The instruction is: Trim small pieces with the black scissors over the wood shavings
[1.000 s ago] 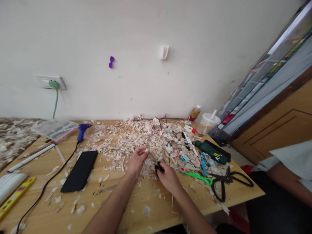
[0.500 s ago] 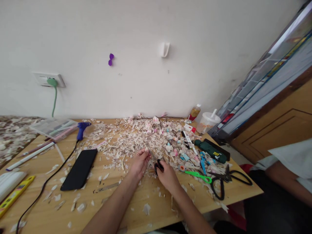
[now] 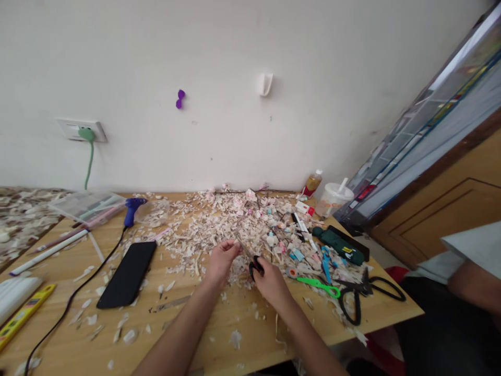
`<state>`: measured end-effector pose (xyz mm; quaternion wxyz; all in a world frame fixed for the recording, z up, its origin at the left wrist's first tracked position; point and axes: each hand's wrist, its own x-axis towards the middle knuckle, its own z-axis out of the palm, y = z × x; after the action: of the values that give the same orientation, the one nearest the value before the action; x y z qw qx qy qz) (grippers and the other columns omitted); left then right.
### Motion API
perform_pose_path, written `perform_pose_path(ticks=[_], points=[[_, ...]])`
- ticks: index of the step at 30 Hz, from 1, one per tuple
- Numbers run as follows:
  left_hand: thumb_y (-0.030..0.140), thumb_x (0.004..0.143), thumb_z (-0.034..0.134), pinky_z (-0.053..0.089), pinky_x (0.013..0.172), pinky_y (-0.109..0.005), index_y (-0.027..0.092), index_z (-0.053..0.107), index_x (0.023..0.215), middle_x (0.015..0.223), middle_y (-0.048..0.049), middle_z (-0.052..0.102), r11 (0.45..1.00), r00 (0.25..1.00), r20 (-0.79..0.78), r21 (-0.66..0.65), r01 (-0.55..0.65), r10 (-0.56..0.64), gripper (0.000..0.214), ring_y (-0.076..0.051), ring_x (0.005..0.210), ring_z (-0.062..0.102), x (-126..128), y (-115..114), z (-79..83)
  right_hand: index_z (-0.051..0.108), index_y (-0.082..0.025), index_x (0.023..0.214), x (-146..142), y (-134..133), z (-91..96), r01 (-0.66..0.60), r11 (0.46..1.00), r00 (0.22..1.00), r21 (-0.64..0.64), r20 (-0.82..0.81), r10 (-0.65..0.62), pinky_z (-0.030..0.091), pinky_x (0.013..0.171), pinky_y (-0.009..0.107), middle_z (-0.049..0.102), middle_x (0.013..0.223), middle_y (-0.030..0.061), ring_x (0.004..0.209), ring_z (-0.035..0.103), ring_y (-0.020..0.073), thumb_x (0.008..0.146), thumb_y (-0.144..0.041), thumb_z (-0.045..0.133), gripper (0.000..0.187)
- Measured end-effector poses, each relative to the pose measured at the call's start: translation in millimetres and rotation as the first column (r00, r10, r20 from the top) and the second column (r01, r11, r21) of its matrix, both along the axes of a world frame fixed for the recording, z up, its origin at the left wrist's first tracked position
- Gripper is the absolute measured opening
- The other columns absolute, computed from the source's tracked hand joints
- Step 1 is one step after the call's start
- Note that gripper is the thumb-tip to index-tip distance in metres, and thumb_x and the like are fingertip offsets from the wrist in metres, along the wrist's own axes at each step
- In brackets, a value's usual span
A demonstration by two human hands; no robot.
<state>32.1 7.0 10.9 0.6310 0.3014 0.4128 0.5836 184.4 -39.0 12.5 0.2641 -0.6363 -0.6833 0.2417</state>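
In the head view my right hand is closed round the black handles of a pair of scissors, whose blades point up and left. The blade tips reach close to my left hand, which is pinched with thumb and fingers together. Whatever sits in that pinch is too small to make out. Both hands are just above a broad heap of pale, thin shavings or petal-like scraps. Pink blossoms on a dark twig lie at the back of the heap.
To the left are a black phone, a blue glue gun and a yellow cutter. Green scissors, large black scissors, an umbrella and a lidded cup stand or lie right. Another person's arm is at far right.
My hands stay nearly in place, with the scissors still by my left fingers. The view has shifted slightly, and the other person's arm at the right has moved a little rightward.
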Motion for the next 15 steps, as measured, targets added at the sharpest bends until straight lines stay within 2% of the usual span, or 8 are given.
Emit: perform_pose_path(ticks=[5, 7, 11, 13, 15], points=[[0.033, 0.057, 0.081, 0.048, 0.068, -0.025, 0.017, 0.069, 0.070, 0.066, -0.0018, 0.066, 0.998, 0.992, -0.106, 0.012, 0.068, -0.066, 0.025, -0.013, 0.062, 0.059, -6.3, 2.5, 4.6, 0.061, -0.021, 0.088, 2.9, -0.1, 0.9, -0.028, 1.000, 0.999, 0.011, 0.025, 0.028, 0.036, 0.062, 0.024, 0.068, 0.080, 0.0049, 0.073, 0.061, 0.0179, 0.083, -0.026, 0.051, 0.012], [0.033, 0.059, 0.081, 0.048, 0.069, -0.025, 0.016, 0.069, 0.073, 0.069, -0.0021, 0.067, 0.997, 0.996, -0.049, 0.010, 0.081, -0.080, 0.024, -0.012, 0.064, 0.059, -3.7, 0.3, 5.7, 0.060, -0.021, 0.089, 2.3, -0.8, 0.5, -0.017, 1.000, 1.000, 0.017, 0.026, 0.017, 0.037, 0.063, 0.025, 0.068, 0.081, 0.0052, 0.074, 0.062, 0.0186, 0.084, -0.026, 0.050, 0.013], [0.035, 0.062, 0.080, 0.048, 0.075, -0.025, 0.016, 0.068, 0.076, 0.075, -0.0019, 0.067, 0.998, 0.974, 0.222, -0.033, 0.056, -0.047, 0.027, -0.011, 0.069, 0.059, 9.4, -8.1, 5.2, 0.058, -0.021, 0.086, -0.3, -3.0, -1.8, 0.016, 0.999, 1.000, 0.039, 0.023, -0.017, 0.037, 0.062, 0.025, 0.067, 0.079, 0.0051, 0.074, 0.061, 0.0189, 0.085, -0.026, 0.048, 0.011], [0.036, 0.061, 0.080, 0.047, 0.074, -0.024, 0.016, 0.067, 0.073, 0.072, -0.0014, 0.065, 0.998, 0.965, 0.259, -0.036, 0.051, -0.040, 0.027, -0.011, 0.068, 0.058, 14.5, -11.0, 3.9, 0.057, -0.021, 0.086, -0.6, -3.9, -3.2, 0.015, 0.999, 1.000, 0.047, 0.005, -0.015, 0.037, 0.063, 0.024, 0.066, 0.080, 0.0047, 0.074, 0.061, 0.0183, 0.083, -0.024, 0.048, 0.009], [0.036, 0.061, 0.080, 0.047, 0.072, -0.023, 0.015, 0.066, 0.071, 0.071, -0.0014, 0.064, 0.998, 0.973, 0.223, -0.010, 0.055, -0.051, 0.027, -0.011, 0.067, 0.058, 16.1, -11.3, 2.1, 0.057, -0.021, 0.085, 0.2, -4.5, -4.4, 0.011, 0.999, 1.000, 0.048, -0.004, -0.011, 0.038, 0.063, 0.024, 0.066, 0.079, 0.0043, 0.073, 0.061, 0.0178, 0.082, -0.023, 0.049, 0.008]])
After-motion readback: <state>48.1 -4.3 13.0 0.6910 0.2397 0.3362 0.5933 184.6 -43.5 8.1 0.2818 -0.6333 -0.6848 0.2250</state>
